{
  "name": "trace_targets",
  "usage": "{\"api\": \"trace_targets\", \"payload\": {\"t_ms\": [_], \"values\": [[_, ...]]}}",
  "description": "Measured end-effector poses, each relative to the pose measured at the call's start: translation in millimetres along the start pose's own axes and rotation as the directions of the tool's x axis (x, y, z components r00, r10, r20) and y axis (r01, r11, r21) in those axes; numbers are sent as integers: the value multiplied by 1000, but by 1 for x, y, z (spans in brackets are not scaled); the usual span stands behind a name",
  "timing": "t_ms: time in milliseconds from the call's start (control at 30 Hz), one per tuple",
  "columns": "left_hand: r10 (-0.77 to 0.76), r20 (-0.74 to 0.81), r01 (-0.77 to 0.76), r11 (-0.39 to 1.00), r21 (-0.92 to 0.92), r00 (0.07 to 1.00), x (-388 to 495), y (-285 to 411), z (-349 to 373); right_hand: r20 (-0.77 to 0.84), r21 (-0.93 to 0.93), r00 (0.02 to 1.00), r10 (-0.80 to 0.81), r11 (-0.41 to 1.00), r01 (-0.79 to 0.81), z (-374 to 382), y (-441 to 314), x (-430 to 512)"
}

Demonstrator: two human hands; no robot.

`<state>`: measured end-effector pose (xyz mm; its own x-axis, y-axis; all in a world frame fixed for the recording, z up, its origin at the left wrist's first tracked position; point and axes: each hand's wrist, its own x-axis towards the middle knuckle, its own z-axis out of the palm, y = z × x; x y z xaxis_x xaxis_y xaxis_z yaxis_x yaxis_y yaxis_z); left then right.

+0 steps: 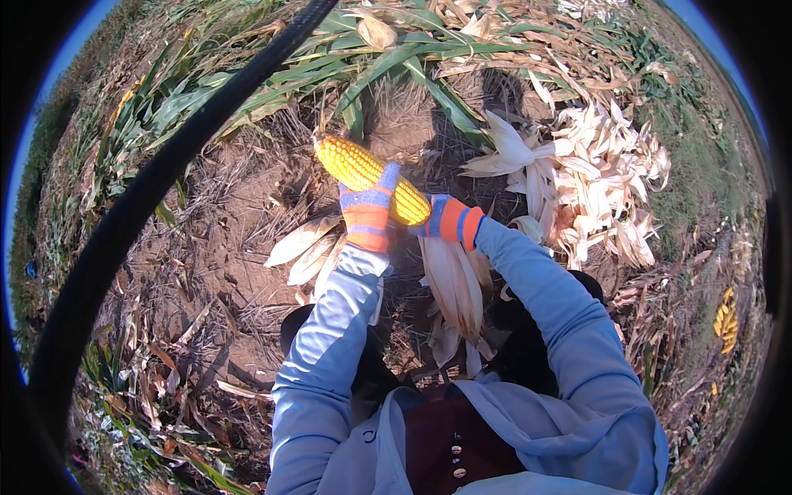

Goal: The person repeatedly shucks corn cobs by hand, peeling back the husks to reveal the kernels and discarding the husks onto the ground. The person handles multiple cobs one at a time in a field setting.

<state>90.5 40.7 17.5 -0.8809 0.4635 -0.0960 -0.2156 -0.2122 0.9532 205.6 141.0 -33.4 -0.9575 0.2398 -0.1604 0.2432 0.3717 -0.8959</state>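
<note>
A bare yellow ear of corn (349, 162) lies slanted across my left hand (366, 210), its tip towards the upper left. Striped orange and purple gloves cover both hands, and the left thumb presses over the kernels. At the ear's lower right end is my right hand (447, 218), closed around the top of pale dry husk leaves (455, 284) that hang down towards my lap. The right fingertips are hidden, so whether the husk is still joined to the ear cannot be seen. More dry husk leaves (304, 247) lie to the left, by my left forearm.
A heap of stripped husks (594, 173) lies to the right. Cut green corn stalks and leaves (383, 62) stretch across the ground ahead. Several yellow ears (725, 322) are piled at the far right. A black cable or strap (161, 167) crosses the left side of the view.
</note>
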Motion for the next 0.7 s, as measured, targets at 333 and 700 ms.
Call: {"api": "trace_targets", "payload": {"t_ms": [333, 700], "values": [[67, 424, 122, 907, -403, 903, 26, 5, -20, 24, -138, 967, 254, 959, -248, 23, -3, -13], [162, 640, -400, 883, 247, 751, -34, 8, 17, -73, -60, 997, 10, 998, -14, 62, 18, -16]]}}
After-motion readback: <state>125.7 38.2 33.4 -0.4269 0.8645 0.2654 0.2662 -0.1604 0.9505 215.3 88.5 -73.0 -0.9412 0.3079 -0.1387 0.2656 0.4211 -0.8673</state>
